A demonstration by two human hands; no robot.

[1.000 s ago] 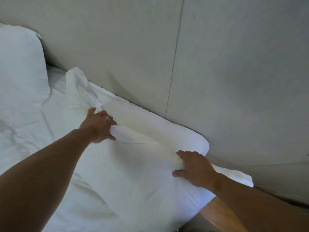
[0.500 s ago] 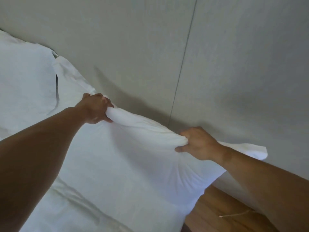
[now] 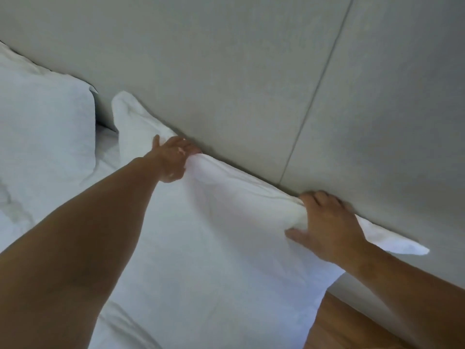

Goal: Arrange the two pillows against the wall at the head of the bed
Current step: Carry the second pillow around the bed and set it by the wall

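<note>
Step in hand: seating the near pillow (image 3: 226, 248) upright against the wall (image 3: 251, 71) at the head of the bed; by my reading this is the second of the two.

Near pillow: white, stood on edge, its top seam pressed along the wall, the lower body sloping out toward the person. One corner sticks up at the left (image 3: 123, 102), the other pokes out flat to the right past the wrist.

Left hand (image 3: 173, 157): fingers curled over the top edge near its left end, closed on a bunched fold of the case. Fingertips go behind the fabric, so how deep the hold runs I cannot tell.

Right hand (image 3: 324, 227): clamped on the top edge near the right end, thumb spread on the front face, fingers over the seam and close to the wall; a wad of cloth is gathered in the palm.

Far pillow (image 3: 42, 127): already leaning at the wall to the left, a narrow dark gap between it and the near one; they are apart, not touching.

Bed: white sheet (image 3: 15, 210), rumpled at the left. Wooden floor (image 3: 352, 323) shows low right, so the near pillow sits near the bed's side edge.

Progress: late, I judge; both pillows are at the wall.

Next move calls for: letting go both bunched folds without dragging the pillow forward, then smoothing the top edge and the splayed right corner. Possibly a nudge leftward to close the gap.

Risk: soft filling may slump once the hands release.
</note>
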